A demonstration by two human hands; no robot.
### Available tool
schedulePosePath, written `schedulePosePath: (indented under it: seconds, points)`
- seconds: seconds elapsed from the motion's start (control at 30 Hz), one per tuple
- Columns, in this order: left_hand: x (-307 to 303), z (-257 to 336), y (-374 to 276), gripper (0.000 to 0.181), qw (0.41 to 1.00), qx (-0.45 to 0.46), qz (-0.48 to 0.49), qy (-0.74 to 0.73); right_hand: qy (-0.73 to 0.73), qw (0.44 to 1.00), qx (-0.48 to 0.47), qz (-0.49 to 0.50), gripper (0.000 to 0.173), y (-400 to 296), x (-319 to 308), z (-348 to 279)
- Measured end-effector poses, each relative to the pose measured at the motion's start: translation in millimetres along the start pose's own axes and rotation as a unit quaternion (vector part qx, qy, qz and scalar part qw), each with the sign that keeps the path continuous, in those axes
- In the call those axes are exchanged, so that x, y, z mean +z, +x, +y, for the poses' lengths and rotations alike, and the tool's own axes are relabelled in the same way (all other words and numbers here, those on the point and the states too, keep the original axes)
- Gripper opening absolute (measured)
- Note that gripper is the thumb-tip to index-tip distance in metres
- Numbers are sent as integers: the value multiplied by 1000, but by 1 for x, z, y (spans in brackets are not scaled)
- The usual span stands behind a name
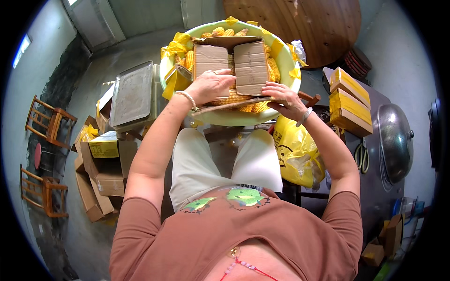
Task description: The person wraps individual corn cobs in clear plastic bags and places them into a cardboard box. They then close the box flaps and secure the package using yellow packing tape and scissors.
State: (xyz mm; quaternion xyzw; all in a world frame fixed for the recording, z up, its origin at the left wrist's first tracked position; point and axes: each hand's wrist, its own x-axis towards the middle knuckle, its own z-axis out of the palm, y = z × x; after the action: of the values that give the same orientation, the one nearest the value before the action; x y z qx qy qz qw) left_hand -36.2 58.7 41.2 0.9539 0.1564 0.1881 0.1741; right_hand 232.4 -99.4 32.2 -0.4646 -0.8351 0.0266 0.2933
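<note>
A cardboard box (250, 70) lies on corn cobs (190, 60) inside a large pale green basin (225, 120). Its two side flaps are folded inward, and cobs show in the gap between them. My left hand (212, 86) rests on the left flap with its fingers reaching over the gap. My right hand (286, 100) is at the box's near right corner, fingers on the right flap's edge and thumb by the near flap. A roll of yellow tape (181, 75) sits at the basin's left rim, beside my left wrist. Yellow tape pieces (294, 73) stick to the rim.
Left are a metal tray (132, 93) on a stand and several empty cardboard boxes (109, 179). Right, a table holds taped boxes (351, 114), scissors (361, 156) and a metal lid (395, 144). A yellow plastic bag (299, 154) is beside my right knee.
</note>
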Motion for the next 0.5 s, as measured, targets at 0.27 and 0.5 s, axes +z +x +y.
schedulePosePath:
  seconds: [0.27, 0.5]
  points:
    - [-28, -9, -45, 72, 911, -81, 102, -391, 403, 852, 275, 189, 16, 10, 21, -16]
    - [-5, -5, -66, 58, 869, -147, 179, -438, 493, 768, 299, 280, 16, 17, 33, -14]
